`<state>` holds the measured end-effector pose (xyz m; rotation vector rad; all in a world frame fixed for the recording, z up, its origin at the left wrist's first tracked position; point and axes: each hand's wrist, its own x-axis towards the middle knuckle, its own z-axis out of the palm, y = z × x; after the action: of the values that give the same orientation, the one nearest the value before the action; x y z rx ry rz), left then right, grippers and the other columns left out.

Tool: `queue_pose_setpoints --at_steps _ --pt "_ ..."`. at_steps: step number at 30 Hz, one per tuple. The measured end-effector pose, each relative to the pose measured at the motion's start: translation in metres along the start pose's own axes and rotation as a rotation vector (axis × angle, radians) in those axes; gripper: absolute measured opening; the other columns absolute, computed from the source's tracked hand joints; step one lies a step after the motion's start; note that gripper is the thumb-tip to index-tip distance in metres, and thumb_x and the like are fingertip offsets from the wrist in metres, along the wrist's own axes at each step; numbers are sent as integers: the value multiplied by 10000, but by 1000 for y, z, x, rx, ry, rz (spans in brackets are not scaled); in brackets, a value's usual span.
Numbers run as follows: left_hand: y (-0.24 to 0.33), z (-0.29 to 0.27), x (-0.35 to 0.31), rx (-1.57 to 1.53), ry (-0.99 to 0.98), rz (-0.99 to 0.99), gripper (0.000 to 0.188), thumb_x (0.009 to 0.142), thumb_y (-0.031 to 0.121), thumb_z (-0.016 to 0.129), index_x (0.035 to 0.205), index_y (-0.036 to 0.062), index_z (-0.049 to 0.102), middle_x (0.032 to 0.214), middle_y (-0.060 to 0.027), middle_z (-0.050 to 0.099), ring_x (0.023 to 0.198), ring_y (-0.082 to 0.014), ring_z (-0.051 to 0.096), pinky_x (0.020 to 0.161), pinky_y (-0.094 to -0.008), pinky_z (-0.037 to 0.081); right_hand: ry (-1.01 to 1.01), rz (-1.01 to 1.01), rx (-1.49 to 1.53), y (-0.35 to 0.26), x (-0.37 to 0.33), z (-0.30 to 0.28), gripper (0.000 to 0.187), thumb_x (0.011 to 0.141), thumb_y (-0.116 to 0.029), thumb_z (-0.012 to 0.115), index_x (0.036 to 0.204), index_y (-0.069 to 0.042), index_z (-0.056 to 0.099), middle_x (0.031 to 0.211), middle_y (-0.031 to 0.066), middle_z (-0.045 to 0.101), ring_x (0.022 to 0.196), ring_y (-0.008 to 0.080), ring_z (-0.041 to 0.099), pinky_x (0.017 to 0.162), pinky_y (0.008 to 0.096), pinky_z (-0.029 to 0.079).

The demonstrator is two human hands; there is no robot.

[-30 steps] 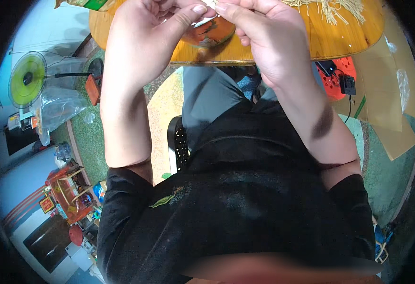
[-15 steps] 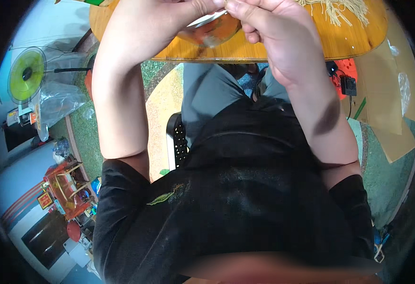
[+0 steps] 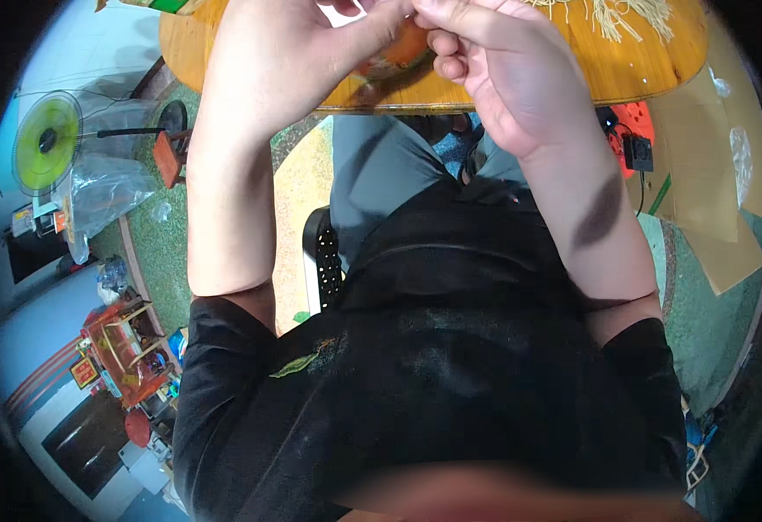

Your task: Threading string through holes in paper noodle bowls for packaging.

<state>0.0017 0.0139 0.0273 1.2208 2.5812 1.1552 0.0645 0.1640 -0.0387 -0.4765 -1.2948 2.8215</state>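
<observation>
Both hands are raised over the near edge of a wooden table (image 3: 677, 65) and meet at the top of the view. My left hand (image 3: 290, 52) is bent inward, thumb pointing to the right, most of its fingers out of sight. My right hand (image 3: 520, 65) has thumb and forefinger pinched together, its other fingers curled. The tips come together on something too small to make out. Behind and below them, partly covered, is a rounded bowl (image 3: 407, 56) with orange-red colouring. A fringe of cream-coloured strands (image 3: 624, 19) lies right of my right hand.
A green fan (image 3: 49, 139) and clear plastic bags (image 3: 107, 187) are on the left. Flattened cardboard (image 3: 703, 165) lies on the right, near a red stool-like object (image 3: 633, 122) with a black box. A green packet (image 3: 168, 4) rests at the table's far left.
My left hand and forearm have shifted slightly right, covering more of the bowl and its white rim. The right hand has turned a little and stays pinched.
</observation>
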Motion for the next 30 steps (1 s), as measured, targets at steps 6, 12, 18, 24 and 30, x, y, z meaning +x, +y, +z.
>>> queue_pose_setpoints --at_steps 6,12,18,24,30 --pt "-9 -4 1 -219 -66 -137 62 923 -15 723 978 -35 705 866 -46 719 793 -98 669 721 -249 557 -135 -109 -11 6 0 -12 151 1010 -119 619 1035 20 669 801 19 629 687 97 556 637 225 461" --pt "-9 -5 9 -376 -96 -294 48 957 -35 676 999 -53 694 871 -61 724 767 -98 688 705 -235 576 -117 -371 -313 10 7 -17 101 974 -79 674 1007 16 689 825 12 648 651 45 550 586 184 430" --pt "-11 -6 7 -401 -33 -310 66 969 -45 652 1029 -62 672 874 -72 724 762 -112 701 694 -243 590 -93 -742 -789 -4 -3 -5 36 888 32 734 877 49 704 820 11 651 665 29 556 564 190 425" --pt "-4 -2 7 -412 29 -308 72 970 -48 652 1040 -63 652 885 -78 715 765 -119 703 687 -255 596 15 -887 -941 -10 -3 1 68 801 43 766 830 40 705 810 45 645 648 45 562 568 201 457" --pt "-10 1 2 -510 8 -278 89 975 -35 661 1060 -61 654 932 -80 714 820 -123 703 735 -250 594 143 -1183 -981 2 2 1 121 772 54 776 860 12 704 809 66 635 620 90 572 561 224 463"
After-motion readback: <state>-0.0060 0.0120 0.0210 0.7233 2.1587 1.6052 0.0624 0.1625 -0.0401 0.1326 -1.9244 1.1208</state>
